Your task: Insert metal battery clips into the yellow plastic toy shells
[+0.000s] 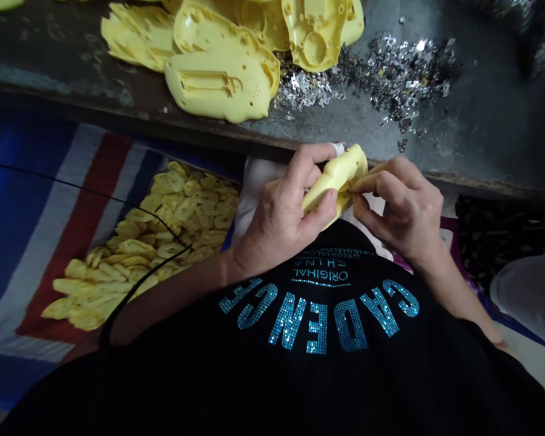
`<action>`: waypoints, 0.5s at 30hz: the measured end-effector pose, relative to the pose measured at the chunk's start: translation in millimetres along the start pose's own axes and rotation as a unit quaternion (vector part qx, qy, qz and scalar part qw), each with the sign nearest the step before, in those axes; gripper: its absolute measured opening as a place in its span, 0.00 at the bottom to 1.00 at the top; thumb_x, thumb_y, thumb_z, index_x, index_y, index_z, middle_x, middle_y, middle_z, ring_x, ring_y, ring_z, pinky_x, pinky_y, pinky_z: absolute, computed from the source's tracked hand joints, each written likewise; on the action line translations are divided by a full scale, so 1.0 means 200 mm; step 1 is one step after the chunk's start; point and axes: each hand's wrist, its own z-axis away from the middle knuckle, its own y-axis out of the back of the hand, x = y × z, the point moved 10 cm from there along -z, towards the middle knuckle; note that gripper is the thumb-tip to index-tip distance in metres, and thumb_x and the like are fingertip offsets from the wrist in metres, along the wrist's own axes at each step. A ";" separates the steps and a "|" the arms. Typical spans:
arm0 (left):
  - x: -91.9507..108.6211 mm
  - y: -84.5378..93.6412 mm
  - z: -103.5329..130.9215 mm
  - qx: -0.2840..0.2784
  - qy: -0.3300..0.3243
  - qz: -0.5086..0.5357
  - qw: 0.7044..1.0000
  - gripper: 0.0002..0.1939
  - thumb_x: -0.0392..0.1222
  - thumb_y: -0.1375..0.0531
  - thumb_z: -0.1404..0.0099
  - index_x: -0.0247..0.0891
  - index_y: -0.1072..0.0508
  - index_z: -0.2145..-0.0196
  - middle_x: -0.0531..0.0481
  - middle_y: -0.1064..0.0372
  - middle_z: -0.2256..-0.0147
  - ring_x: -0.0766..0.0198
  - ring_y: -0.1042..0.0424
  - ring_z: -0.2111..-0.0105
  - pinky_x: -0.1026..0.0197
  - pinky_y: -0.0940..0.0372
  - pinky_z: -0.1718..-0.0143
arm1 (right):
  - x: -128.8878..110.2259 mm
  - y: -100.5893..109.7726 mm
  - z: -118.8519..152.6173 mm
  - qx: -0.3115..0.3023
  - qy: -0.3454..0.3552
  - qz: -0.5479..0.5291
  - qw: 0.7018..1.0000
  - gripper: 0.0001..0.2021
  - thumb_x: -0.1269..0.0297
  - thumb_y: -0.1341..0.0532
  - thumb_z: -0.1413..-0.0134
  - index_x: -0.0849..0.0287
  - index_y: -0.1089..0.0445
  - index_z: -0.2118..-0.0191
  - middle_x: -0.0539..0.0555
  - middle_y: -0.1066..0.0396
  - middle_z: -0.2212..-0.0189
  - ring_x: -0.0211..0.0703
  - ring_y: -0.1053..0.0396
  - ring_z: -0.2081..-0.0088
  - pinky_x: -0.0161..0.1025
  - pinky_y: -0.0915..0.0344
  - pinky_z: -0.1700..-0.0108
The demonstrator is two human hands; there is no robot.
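A yellow plastic shell (pixel 338 175) is tilted up in front of my chest, just off the table's front edge. My left hand (pixel 290 203) grips it from the left, thumb on the near side and fingers on the far side; one fingertip has a white wrap. At the shell's right side, my right hand (pixel 397 203) is pinched, its thumb and index finger at the inner side. Whatever sits between those fingertips is too small to make out. On the table, a heap of small shiny metal pieces (pixel 402 75) lies beyond my right hand.
Several yellow shells (pixel 222 85) are piled on the dark table (pixel 490 133), beside the metal pieces. Lower left, many yellow parts (pixel 177 206) lie on a blue, white and red striped sheet (pixel 91 181). A black cord (pixel 157 263) crosses there. Black patterned cloth (pixel 504 242) is at the right.
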 end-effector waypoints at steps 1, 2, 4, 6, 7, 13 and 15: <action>0.01 0.00 -0.01 0.001 -0.009 -0.010 1.000 0.22 0.43 0.38 0.21 0.46 0.30 0.33 0.55 0.30 0.66 0.59 0.22 0.65 0.54 0.21 0.56 | -0.01 0.00 0.00 0.003 0.012 0.029 1.000 0.04 0.66 0.31 0.31 0.48 0.25 0.58 0.54 0.22 0.61 0.50 0.25 0.60 0.50 0.26 0.57; 0.03 0.00 -0.01 0.003 -0.020 -0.020 1.000 0.22 0.42 0.38 0.22 0.45 0.29 0.33 0.56 0.29 0.66 0.60 0.22 0.66 0.55 0.21 0.55 | -0.03 -0.01 0.00 0.008 0.027 0.059 0.998 0.04 0.67 0.33 0.30 0.50 0.26 0.59 0.54 0.23 0.62 0.49 0.26 0.61 0.50 0.28 0.58; 0.05 0.00 -0.02 -0.002 -0.039 -0.039 0.998 0.23 0.39 0.38 0.23 0.43 0.30 0.32 0.56 0.28 0.65 0.62 0.22 0.67 0.57 0.22 0.54 | -0.04 -0.04 -0.01 0.010 0.047 0.112 0.992 0.06 0.67 0.35 0.29 0.52 0.28 0.62 0.53 0.25 0.64 0.48 0.28 0.62 0.49 0.30 0.59; 0.07 -0.01 -0.01 -0.008 -0.051 -0.057 0.997 0.25 0.36 0.40 0.23 0.40 0.31 0.31 0.55 0.27 0.64 0.63 0.22 0.66 0.58 0.23 0.54 | -0.05 -0.07 -0.02 0.001 0.056 0.138 0.989 0.07 0.66 0.37 0.29 0.52 0.31 0.63 0.53 0.28 0.66 0.47 0.29 0.63 0.47 0.31 0.60; 0.08 -0.01 -0.01 -0.011 -0.051 -0.064 0.997 0.25 0.35 0.40 0.23 0.39 0.31 0.31 0.54 0.26 0.63 0.63 0.21 0.65 0.58 0.22 0.54 | -0.05 -0.07 -0.02 -0.005 0.058 0.139 0.989 0.07 0.66 0.37 0.29 0.52 0.32 0.63 0.52 0.28 0.66 0.47 0.29 0.64 0.46 0.32 0.61; 0.06 -0.01 0.00 -0.025 -0.012 -0.085 0.996 0.24 0.34 0.42 0.22 0.36 0.32 0.31 0.49 0.20 0.56 0.59 0.16 0.58 0.56 0.22 0.50 | -0.04 -0.07 -0.03 -0.051 0.039 0.090 0.994 0.03 0.68 0.36 0.29 0.53 0.28 0.59 0.52 0.27 0.63 0.43 0.29 0.66 0.43 0.33 0.64; 0.07 -0.01 0.00 -0.020 -0.031 -0.079 0.996 0.25 0.35 0.42 0.23 0.36 0.32 0.31 0.49 0.20 0.57 0.59 0.17 0.60 0.56 0.22 0.53 | -0.03 -0.07 -0.03 -0.047 0.031 0.097 0.994 0.05 0.67 0.35 0.29 0.53 0.29 0.60 0.53 0.27 0.64 0.44 0.29 0.65 0.44 0.33 0.63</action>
